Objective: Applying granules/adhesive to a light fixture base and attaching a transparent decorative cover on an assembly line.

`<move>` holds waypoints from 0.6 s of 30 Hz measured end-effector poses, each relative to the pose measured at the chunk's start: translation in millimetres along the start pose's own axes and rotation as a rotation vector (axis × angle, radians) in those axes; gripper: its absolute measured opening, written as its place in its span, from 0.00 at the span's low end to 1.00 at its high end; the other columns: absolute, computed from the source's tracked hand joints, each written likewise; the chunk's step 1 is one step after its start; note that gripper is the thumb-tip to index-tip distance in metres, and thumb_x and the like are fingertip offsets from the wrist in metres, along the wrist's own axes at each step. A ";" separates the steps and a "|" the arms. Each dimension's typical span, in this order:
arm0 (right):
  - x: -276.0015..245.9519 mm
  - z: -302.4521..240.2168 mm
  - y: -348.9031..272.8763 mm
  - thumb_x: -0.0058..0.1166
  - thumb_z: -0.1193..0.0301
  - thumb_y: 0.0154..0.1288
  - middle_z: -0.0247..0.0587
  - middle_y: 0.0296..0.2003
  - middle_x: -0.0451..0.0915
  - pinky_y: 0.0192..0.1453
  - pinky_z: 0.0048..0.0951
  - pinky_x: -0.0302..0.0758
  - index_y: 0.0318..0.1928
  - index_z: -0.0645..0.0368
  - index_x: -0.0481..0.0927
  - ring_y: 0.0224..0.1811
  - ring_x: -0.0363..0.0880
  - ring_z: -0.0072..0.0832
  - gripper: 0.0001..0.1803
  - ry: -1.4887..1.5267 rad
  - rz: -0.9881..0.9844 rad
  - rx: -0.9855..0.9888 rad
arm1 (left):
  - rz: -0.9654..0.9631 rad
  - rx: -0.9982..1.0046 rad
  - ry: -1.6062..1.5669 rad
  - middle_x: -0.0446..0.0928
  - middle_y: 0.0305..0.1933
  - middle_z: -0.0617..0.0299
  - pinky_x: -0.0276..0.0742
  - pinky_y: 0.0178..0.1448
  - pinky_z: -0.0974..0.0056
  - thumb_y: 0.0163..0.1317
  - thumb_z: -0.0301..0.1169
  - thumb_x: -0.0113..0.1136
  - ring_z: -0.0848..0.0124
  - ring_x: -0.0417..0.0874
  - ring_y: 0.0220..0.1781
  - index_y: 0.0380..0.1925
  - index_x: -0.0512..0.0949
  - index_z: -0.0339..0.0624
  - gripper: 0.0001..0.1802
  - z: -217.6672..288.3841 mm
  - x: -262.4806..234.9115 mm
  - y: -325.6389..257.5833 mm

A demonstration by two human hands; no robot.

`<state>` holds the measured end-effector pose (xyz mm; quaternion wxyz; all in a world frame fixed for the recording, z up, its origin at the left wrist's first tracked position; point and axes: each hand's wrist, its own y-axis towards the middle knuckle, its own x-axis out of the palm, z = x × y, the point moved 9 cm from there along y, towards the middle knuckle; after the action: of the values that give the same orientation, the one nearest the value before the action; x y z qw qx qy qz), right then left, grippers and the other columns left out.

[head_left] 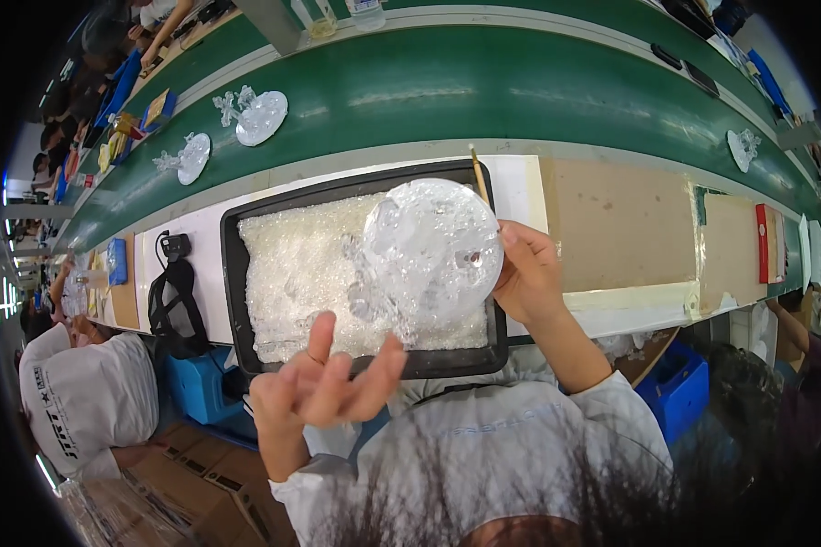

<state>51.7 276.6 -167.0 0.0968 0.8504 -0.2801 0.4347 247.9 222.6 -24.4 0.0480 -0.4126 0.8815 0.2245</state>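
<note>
Above the black tray [233, 273], the right hand [529, 273] clasps a brush [477, 173] behind the brittle, slippery clear disc [433, 251], best gripped by its rim; the left hand [324, 383] is released.

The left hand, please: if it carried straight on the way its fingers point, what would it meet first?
Probably the clear disc, just beyond the left hand fingertips and above the black tray. Depth is unclear, so it might pass under the disc into the tray's clear bits.
</note>
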 end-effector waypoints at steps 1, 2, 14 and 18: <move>-2.9 -4.1 0.1 0.43 0.67 0.77 0.47 0.44 0.83 0.49 0.35 0.84 0.53 0.73 0.74 0.45 0.85 0.31 0.18 -0.028 0.029 -0.017 | -0.047 -0.165 -0.134 0.61 0.65 0.84 0.65 0.63 0.57 0.59 0.23 0.65 0.79 0.66 0.67 0.58 0.72 0.67 0.29 -6.8 0.6 -5.0; -6.9 -5.9 1.0 0.43 0.67 0.77 0.47 0.44 0.83 0.49 0.35 0.84 0.53 0.73 0.74 0.45 0.85 0.31 0.18 -0.029 0.036 -0.021 | -0.071 -0.335 -0.376 0.73 0.55 0.78 0.66 0.61 0.57 0.64 0.25 0.62 0.75 0.75 0.61 0.52 0.77 0.58 0.18 -12.9 -3.9 -2.3; -7.1 -26.6 -4.9 0.43 0.67 0.76 0.48 0.45 0.83 0.49 0.35 0.84 0.53 0.73 0.74 0.45 0.85 0.32 0.18 0.047 0.083 -0.119 | -0.672 -0.796 -0.690 0.80 0.51 0.61 0.48 0.71 0.44 0.65 0.38 0.60 0.60 0.69 0.71 0.17 0.73 0.45 0.18 -4.0 73.2 -17.1; -4.2 -26.0 -8.5 0.43 0.67 0.76 0.49 0.45 0.83 0.49 0.35 0.84 0.54 0.74 0.73 0.45 0.85 0.33 0.19 0.055 0.076 -0.133 | -0.680 -0.807 -0.887 0.75 0.62 0.55 0.48 0.72 0.47 0.59 0.27 0.60 0.57 0.66 0.72 0.26 0.79 0.39 0.04 -5.1 78.6 -24.5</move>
<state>36.7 295.9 -154.0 0.1441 0.8186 -0.3378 0.4416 215.4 151.2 -49.8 0.3144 -0.5210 0.4477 0.6552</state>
